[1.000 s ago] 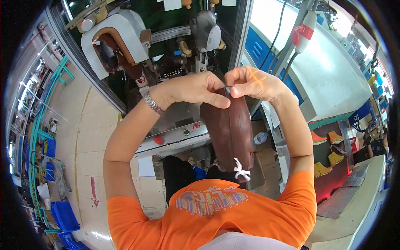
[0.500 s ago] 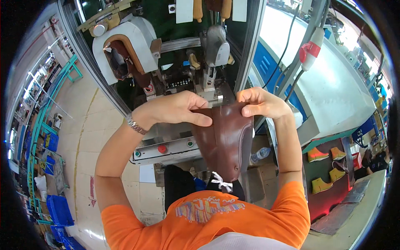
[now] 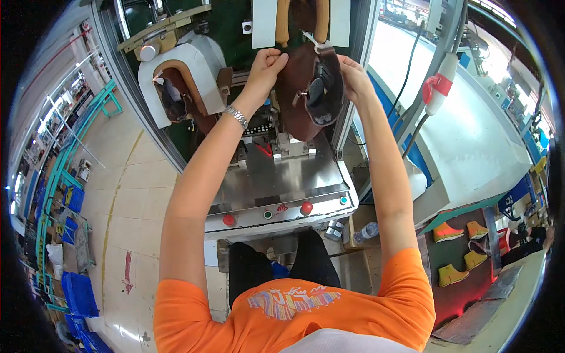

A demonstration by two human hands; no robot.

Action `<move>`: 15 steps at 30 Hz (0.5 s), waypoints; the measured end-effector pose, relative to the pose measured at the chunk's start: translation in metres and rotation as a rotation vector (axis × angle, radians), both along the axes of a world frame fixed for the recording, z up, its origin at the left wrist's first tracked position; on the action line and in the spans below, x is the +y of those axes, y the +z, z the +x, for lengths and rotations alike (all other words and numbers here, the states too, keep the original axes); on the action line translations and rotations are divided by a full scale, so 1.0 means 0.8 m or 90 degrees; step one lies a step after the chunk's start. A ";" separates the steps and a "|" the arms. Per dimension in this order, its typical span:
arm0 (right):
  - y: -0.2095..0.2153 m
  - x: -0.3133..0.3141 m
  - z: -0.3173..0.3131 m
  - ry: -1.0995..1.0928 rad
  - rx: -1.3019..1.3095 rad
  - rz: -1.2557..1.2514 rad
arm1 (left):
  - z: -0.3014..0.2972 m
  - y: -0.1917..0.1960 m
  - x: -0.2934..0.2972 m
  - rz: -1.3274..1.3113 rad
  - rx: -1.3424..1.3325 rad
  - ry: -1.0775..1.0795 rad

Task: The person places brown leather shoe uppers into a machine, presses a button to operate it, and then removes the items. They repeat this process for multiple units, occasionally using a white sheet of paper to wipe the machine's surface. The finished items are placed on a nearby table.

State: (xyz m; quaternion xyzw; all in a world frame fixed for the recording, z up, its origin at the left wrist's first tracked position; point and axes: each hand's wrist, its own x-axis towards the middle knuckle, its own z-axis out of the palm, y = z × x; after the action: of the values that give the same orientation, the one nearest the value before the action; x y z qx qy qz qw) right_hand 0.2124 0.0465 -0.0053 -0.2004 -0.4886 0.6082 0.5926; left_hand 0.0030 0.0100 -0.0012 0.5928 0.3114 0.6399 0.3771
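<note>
A: Status on the hands?
B: Both gripping. Left hand pinches the left edge of a brown leather upper between thumb and fingers. Right hand grips its right edge; fingertips partly hidden, so exact finger placement: can't tell.

A: Where's the upper?
B: Held up at arm's length, in front of the machine's right side, above the metal deck. Opening toward the camera, dark lining visible. White lace knotted at the top end.

A: Touching the machine?
B: Can't tell. Its top end overlaps the tan pads in view; depth unclear.

A: Left station?
B: White arched housing, brown padding inside the arch. A second upper sits in it, also brown, also with a bit of white lace.

A: Front panel?
B: Red buttons and green buttons, alternating along the front edge, below both hands.

A: Around it?
B: Right: red-and-white plug hanging on a cable, clear plastic bottle beside the machine's front corner, yellow boots on a rack further out. Left: blue crates on the floor, well apart. Metal-band watch on the left wrist.
</note>
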 end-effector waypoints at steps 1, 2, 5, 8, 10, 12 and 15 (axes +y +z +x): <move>-0.004 0.006 -0.002 -0.004 0.006 -0.003 | 0.002 -0.002 0.005 -0.005 -0.013 -0.007; -0.008 0.012 -0.003 -0.008 0.012 -0.006 | 0.002 -0.003 0.010 -0.010 -0.026 -0.014; -0.026 0.022 -0.008 -0.025 0.016 0.022 | 0.000 -0.013 0.018 -0.014 -0.021 0.003; -0.056 0.029 -0.017 -0.069 -0.011 0.066 | 0.002 -0.038 0.022 0.005 0.041 0.079; -0.092 0.022 -0.011 -0.170 -0.108 0.050 | 0.006 -0.064 0.015 -0.042 0.080 0.132; -0.129 -0.014 -0.002 -0.042 -0.124 -0.031 | 0.006 -0.099 -0.011 -0.153 0.105 0.182; -0.198 -0.068 0.007 0.351 0.068 -0.111 | 0.017 -0.151 -0.058 -0.236 0.024 -0.094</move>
State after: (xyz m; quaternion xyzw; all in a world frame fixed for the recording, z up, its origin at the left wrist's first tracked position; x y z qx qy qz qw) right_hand 0.2179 -0.0075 -0.1640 -0.0776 -0.4387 0.7956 0.4106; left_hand 0.0162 -0.0366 -0.1218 0.5465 0.3867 0.5308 0.5196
